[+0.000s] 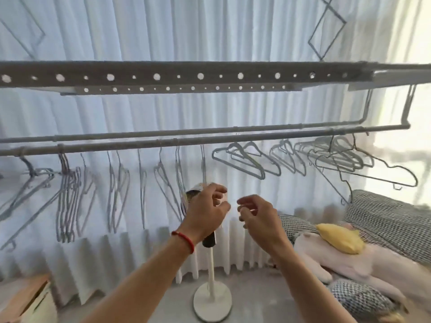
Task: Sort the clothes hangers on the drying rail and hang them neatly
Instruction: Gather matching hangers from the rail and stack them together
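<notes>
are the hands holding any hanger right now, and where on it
The left hand seems to pinch the lower part of a thin grey wire hanger hanging from the grey drying rail. The right hand holds nothing visible.

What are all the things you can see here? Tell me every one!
drying rail: two parallel bars, grey, across the middle
perforated beam: one, grey with round holes, above the rail
hangers: many, too overlapped to count, grey, hooked along the rail
curtain: white, pleated, behind everything
fan stand: one, white, round base on the floor
checked cushions: black and white, at right
plush toy: one, pink, on the cushions
yellow pillow: one, on the plush toy
wooden box: one, light brown, bottom left
bracelet: one, red, left wrist
left hand: fingers curled, under a hanger
right hand: fingers loosely curled, holding nothing
</notes>
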Demonstrator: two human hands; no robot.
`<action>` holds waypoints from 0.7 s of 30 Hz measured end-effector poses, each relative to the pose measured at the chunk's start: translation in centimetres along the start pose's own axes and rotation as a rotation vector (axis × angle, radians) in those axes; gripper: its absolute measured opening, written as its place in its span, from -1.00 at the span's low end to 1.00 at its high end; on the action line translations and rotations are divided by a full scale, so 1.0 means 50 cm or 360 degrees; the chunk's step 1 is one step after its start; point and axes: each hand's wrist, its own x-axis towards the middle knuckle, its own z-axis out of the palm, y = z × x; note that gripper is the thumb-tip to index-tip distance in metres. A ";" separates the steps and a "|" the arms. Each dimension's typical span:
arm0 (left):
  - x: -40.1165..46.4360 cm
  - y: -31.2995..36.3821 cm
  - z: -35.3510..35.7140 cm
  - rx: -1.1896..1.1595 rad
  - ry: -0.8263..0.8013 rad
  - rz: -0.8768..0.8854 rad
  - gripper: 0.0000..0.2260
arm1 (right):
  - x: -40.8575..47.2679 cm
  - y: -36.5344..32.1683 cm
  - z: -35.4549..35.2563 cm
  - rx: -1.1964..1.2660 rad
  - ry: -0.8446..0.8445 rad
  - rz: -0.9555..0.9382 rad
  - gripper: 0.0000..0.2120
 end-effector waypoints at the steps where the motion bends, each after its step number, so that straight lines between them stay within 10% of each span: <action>1: 0.017 0.010 0.033 -0.0022 -0.0034 -0.0032 -0.76 | 0.002 0.025 -0.030 -0.0008 0.0024 0.0040 -0.80; 21: 0.538 -0.094 0.471 -0.0907 0.0146 -0.0952 -0.32 | 0.444 0.292 -0.193 -0.0676 -0.0123 -0.0113 -0.67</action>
